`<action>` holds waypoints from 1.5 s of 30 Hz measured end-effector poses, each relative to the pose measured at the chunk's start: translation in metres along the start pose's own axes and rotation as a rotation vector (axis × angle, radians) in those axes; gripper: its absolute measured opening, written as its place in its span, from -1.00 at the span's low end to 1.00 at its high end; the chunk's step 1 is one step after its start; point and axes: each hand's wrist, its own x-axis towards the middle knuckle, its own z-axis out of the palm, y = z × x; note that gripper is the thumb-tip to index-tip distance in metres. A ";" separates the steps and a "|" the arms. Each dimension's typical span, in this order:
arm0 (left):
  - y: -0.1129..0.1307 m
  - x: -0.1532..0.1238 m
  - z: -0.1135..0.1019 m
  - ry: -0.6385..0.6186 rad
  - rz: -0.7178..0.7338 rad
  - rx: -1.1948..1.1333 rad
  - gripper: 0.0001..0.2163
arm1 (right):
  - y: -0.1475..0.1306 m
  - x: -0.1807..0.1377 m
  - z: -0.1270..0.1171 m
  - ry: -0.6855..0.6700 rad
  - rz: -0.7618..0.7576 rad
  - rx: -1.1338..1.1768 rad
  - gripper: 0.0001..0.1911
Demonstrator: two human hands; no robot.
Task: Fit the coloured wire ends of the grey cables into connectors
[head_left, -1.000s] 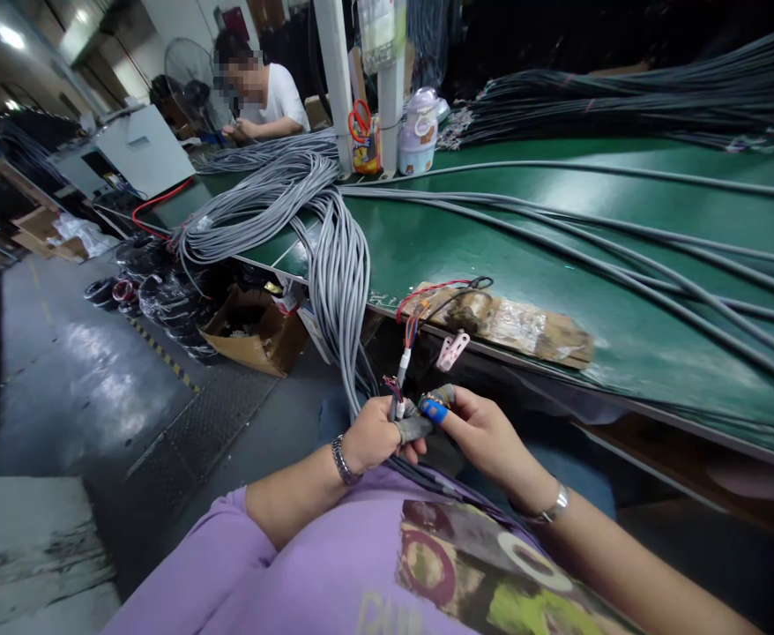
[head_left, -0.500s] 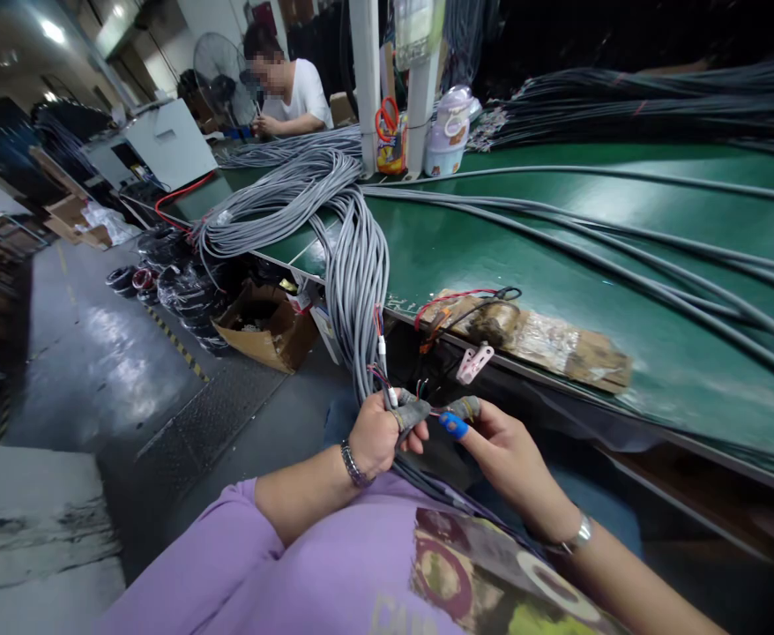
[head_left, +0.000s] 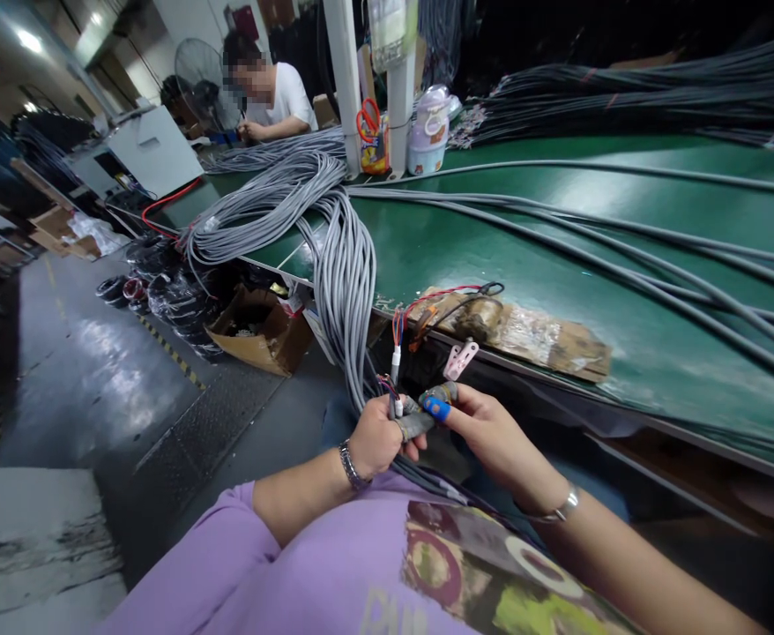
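My left hand (head_left: 382,434), with a grey finger cover, is closed around the ends of grey cables (head_left: 346,282) that hang over the bench edge. From its grip stick up cable ends with white sleeves (head_left: 396,356) and red, blue and orange wires (head_left: 398,327). My right hand (head_left: 476,413), wearing a blue thumb cover (head_left: 435,407) and a grey finger cover, pinches right at the left fingertips. What lies between those fingers is hidden.
On the green bench (head_left: 427,238) lie long grey cables. A taped cardboard strip (head_left: 532,339) and a pink clip (head_left: 460,359) are at its edge. Farther back are orange scissors (head_left: 368,120), a lidded cup (head_left: 427,132) and a co-worker (head_left: 274,97). An open carton (head_left: 261,331) stands below.
My right hand has moved left against the left fingertips; the thin wire seen between them is now hidden. One white-sleeved cable end now stands farther right, its coloured wires spread upward. The view has shifted slightly.
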 end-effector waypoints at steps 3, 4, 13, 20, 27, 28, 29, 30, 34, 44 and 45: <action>-0.001 0.000 0.000 0.025 0.005 -0.001 -0.66 | 0.001 -0.002 0.003 0.078 0.014 0.033 -0.67; -0.001 0.000 0.000 0.035 0.005 -0.008 -0.66 | 0.002 -0.003 0.004 0.103 0.021 0.046 -0.67; 0.000 0.002 -0.002 0.063 -0.007 -0.091 -0.62 | 0.014 -0.003 -0.001 0.094 0.055 0.205 -0.73; 0.015 0.006 -0.007 -0.115 -0.096 -0.177 -0.57 | 0.018 0.010 -0.025 0.140 0.125 0.481 -0.56; 0.027 0.022 0.006 -0.335 -0.203 -0.314 -0.62 | -0.010 0.026 -0.024 0.024 0.159 0.546 -0.53; 0.027 0.024 0.009 -0.333 -0.213 -0.329 -0.62 | -0.013 0.027 -0.022 0.042 0.151 0.537 -0.56; 0.027 0.026 0.011 -0.323 -0.220 -0.341 -0.63 | -0.015 0.028 -0.020 0.058 0.139 0.521 -0.58; 0.027 0.029 0.012 -0.311 -0.225 -0.349 -0.64 | -0.016 0.029 -0.019 0.070 0.127 0.503 -0.59; 0.029 0.034 0.016 -0.290 -0.233 -0.372 -0.64 | -0.016 0.029 -0.017 0.091 0.108 0.482 -0.55; 0.024 0.019 0.002 -0.317 -0.275 -0.057 -0.67 | -0.020 0.008 -0.036 -0.270 0.210 0.034 -0.46; 0.023 0.017 0.000 -0.328 -0.289 -0.033 -0.67 | -0.020 0.007 -0.036 -0.299 0.212 -0.027 -0.49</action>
